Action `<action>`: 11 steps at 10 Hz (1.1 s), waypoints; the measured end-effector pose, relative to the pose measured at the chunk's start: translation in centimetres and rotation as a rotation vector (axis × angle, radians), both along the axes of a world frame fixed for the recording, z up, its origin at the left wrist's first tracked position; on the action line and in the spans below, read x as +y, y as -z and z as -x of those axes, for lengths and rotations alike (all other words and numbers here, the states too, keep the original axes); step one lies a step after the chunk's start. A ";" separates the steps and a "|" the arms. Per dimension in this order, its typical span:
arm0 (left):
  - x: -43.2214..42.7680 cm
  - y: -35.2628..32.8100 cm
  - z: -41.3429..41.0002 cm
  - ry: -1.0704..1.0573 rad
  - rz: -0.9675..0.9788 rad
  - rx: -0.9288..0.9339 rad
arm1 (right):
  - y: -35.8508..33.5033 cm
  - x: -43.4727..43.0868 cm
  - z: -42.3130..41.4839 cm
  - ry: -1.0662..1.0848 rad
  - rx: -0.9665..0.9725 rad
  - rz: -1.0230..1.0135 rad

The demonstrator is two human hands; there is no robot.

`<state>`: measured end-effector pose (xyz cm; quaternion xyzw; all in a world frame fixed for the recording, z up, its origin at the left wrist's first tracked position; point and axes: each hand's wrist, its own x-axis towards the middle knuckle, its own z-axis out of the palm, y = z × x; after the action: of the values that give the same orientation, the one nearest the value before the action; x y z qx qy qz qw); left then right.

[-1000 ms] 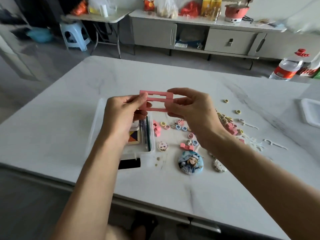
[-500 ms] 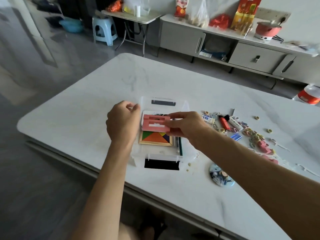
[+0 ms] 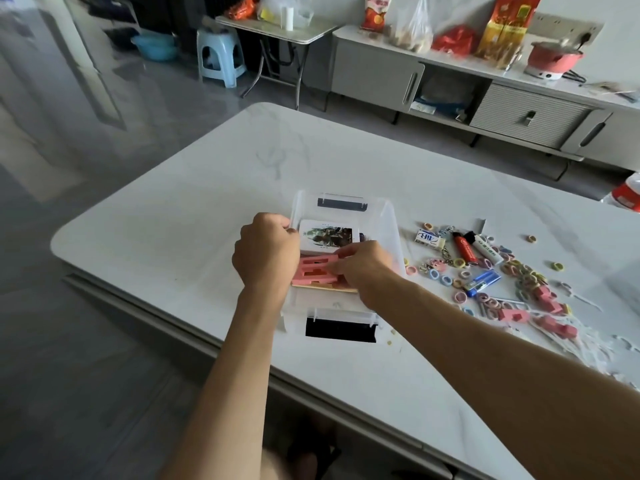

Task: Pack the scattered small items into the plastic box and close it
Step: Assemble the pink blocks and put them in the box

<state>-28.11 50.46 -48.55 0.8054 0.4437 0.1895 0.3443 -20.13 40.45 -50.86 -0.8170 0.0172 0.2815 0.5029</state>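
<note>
Basically, left hand curled on one end and right hand pinching the other hold the pink slotted plastic frame low inside the clear plastic box, so lay it flat, ends level, then release both hands together.

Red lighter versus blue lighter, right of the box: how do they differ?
The red lighter is opaque with a black top; the blue lighter looks translucent. The red lighter lies farther off beside a white lighter; the blue lighter lies nearer the person among small rings. The red lighter points roughly away; the blue lighter slants across. Both lie flat on the table, outside the plastic box.
</note>
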 end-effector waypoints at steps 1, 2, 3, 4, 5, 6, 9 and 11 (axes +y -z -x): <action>-0.1 0.1 -0.2 -0.009 -0.023 0.004 | 0.8 0.5 -0.1 0.008 -0.055 0.077; 0.0 0.1 -0.3 -0.013 -0.033 0.010 | 1.1 0.8 -0.2 0.014 -0.075 0.127; 0.1 0.2 -0.3 -0.005 -0.012 0.005 | 1.0 0.8 -0.4 0.034 -0.040 0.122; 0.1 0.2 -0.3 -0.001 -0.010 0.001 | 0.9 0.9 -0.6 0.033 -0.024 0.133; 0.1 0.2 -0.3 -0.004 0.002 -0.003 | 0.9 1.1 -0.4 -0.003 0.015 0.205; 0.1 0.3 -0.3 -0.005 0.008 -0.007 | 0.3 1.1 -0.1 -0.034 0.057 0.164; 0.2 0.5 -0.3 0.012 -0.043 0.002 | -0.8 -0.5 0.4 -0.106 0.098 0.022; 0.1 0.5 -0.3 0.022 -0.033 -0.009 | -1.4 0.1 0.8 -0.033 0.193 -0.023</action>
<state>-27.77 50.58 -49.06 0.8151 0.4298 0.1967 0.3350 -20.91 40.53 -49.47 -0.7804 0.0490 0.3672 0.5037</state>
